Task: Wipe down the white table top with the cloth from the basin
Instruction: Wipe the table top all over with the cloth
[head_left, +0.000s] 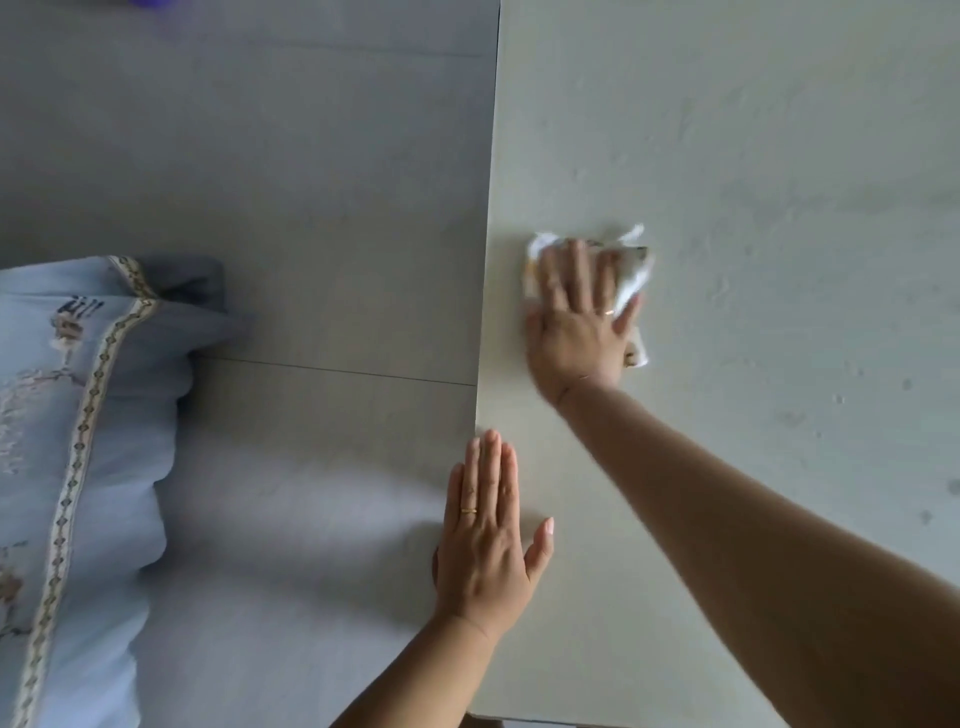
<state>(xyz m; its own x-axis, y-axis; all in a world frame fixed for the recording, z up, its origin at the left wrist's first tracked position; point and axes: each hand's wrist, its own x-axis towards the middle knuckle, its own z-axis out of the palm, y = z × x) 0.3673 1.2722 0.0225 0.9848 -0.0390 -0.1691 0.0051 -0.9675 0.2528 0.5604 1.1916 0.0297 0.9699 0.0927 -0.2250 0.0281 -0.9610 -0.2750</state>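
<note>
The white table top (753, 156) fills the right half of the view. A crumpled white cloth (632, 270) lies on it near the left edge. My right hand (579, 317) presses flat on the cloth with fingers spread and straight; the cloth shows around the fingertips and beside the palm. My left hand (488, 530) rests flat on the table's left edge, fingers straight and together, thumb out. The basin is not in view.
Grey tiled floor (260, 182) lies left of the table. Pale blue fabric with an embroidered border (78, 441) hangs at the lower left. The table's left edge (485, 312) runs top to bottom; faint dark specks (906, 384) mark the table's right side.
</note>
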